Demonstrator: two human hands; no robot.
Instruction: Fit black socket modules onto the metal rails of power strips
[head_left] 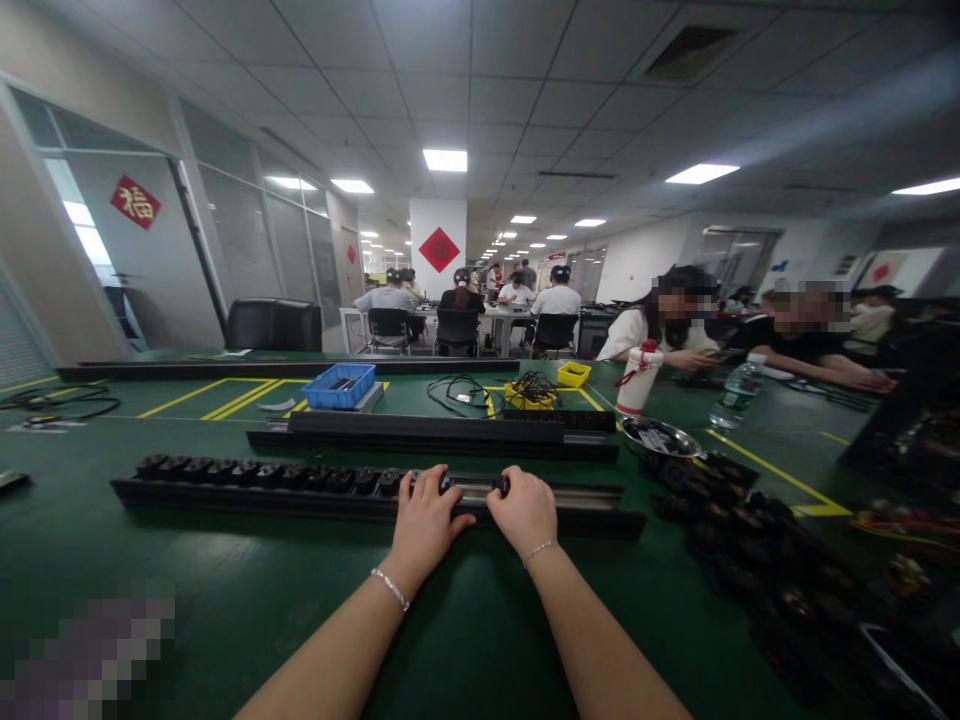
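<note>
A long black channel rail point(247, 497) lies across the green table in front of me. Small black block-shaped modules point(289, 474) sit in a row along its left and middle stretch. My left hand point(426, 520) is bent over the rail at the right end of that row, its fingers closed around a black module partly hidden beneath them. A little further right, my right hand point(527, 508) pinches another small black module point(502, 485) over the rail's open groove. Bare groove shows between the hands and to the right.
Behind lies another black rail point(435, 430), with a blue bin point(340, 386) and cables beyond. To the right are a metal bowl point(660, 438), a heap of black parts point(757, 530), a white tumbler point(638, 380) and a water bottle point(737, 392). People sit at the far right side.
</note>
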